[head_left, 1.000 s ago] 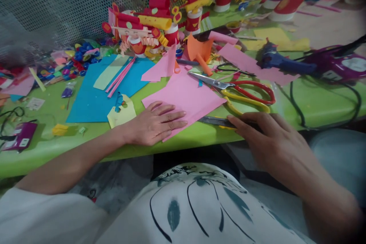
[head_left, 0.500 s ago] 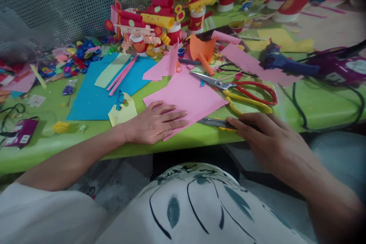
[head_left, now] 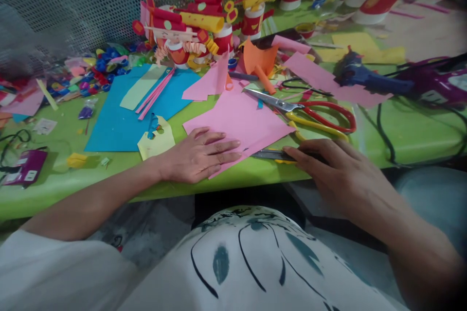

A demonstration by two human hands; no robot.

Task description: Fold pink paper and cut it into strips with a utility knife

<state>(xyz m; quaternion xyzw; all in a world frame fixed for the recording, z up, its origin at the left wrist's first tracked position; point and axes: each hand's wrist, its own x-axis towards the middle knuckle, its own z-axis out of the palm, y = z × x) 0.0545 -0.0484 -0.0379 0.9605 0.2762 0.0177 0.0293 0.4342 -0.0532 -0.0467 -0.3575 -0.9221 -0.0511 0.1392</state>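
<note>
My left hand (head_left: 199, 155) lies flat with fingers spread on a sheet of pink paper (head_left: 248, 116), pressing it to the table near its front edge. My right hand (head_left: 335, 165) is closed around a slim, dark grey, blade-like tool (head_left: 272, 154); most of its handle is hidden in my grip. The tool's far end meets the lower right edge of the pink sheet, where a small dark mark shows. Just beyond my right hand, scissors (head_left: 288, 105) with one red and one yellow handle lie partly over the sheet, blades pointing left.
Blue paper (head_left: 109, 126) with pink strips (head_left: 156, 95) and a notched pale yellow piece (head_left: 160, 141) lie left. Behind stand red-and-white paper-cup figures (head_left: 177, 53) and an orange paper piece (head_left: 260, 58). A blue glue gun (head_left: 372, 77) rests right on the green table (head_left: 120, 184).
My right hand and the tool have shifted very slightly left along the paper's edge. A small dark mark now shows on the pink sheet there. My left hand stays in place.
</note>
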